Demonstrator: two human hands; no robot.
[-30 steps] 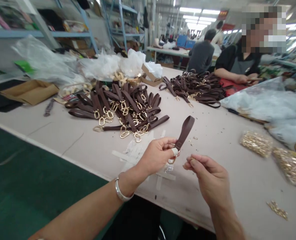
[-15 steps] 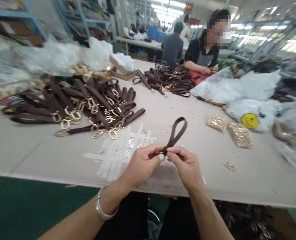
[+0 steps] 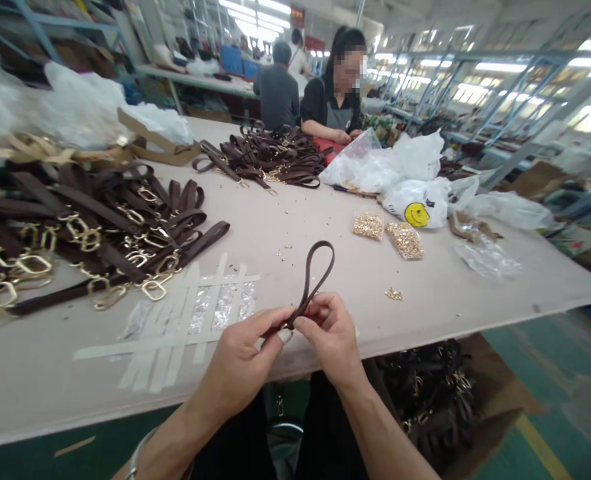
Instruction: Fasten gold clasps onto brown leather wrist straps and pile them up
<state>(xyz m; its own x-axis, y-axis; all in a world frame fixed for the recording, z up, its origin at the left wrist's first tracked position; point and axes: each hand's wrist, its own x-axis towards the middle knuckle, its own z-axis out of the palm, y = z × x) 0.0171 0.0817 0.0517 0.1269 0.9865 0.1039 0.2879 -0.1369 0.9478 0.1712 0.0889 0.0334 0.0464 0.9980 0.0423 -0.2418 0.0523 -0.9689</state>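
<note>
Both hands pinch one dark brown wrist strap (image 3: 320, 270) near the table's front edge, its loop standing up above the fingers. My left hand (image 3: 248, 347) is closed on the strap's lower end, where a bit of gold metal shows at the fingertips. My right hand (image 3: 331, 337) grips the base of the loop with thumb and fingers. What lies between the fingertips is mostly hidden. A small heap of gold metal pieces (image 3: 394, 294) lies on the table to the right of my hands.
Brown straps with gold clasps (image 3: 120, 227) are piled at left, more straps (image 3: 275, 157) farther back. Two bags of gold pieces (image 3: 404, 241) and white plastic bags (image 3: 415, 200) lie right. Tape strips (image 3: 175, 347) cross the table. A box of straps (image 3: 495, 387) stands below; a co-worker (image 3: 338, 100) sits opposite.
The view has turned to the right, so the table's things appear farther left and more of the box below shows. Both hands keep hold of the strap, whose loop stands slightly differently.
</note>
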